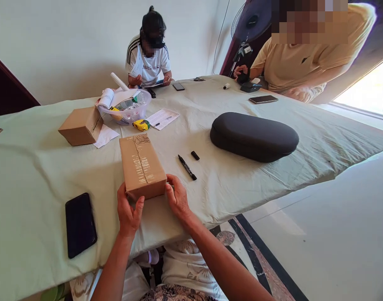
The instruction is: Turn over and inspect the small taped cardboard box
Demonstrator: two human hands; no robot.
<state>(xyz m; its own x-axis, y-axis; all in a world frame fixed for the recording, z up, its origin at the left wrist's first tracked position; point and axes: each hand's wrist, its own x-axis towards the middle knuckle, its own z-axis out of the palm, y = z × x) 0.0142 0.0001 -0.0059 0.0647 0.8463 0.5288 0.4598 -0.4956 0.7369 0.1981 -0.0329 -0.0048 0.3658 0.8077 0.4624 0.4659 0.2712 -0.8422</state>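
A taped brown cardboard box (143,165) rests on the cloth-covered table in front of me, with dark handwriting near its far end. My left hand (129,211) grips its near left corner, thumb bent toward the near face. On the opposite side, my right hand (177,195) presses against the near right corner, its fingertips partly hidden by the box. To the right of the box lie an uncapped black marker (187,168) and its separate cap (195,155). A black smartphone (81,225) is left of my left hand.
Behind stand a second cardboard box (80,125), a plastic basin (133,113) of papers and bottles, and a yellow tape measure (141,125). A black hard case (254,136) lies at right. Two people (152,62) sit across the table, near another phone (263,99).
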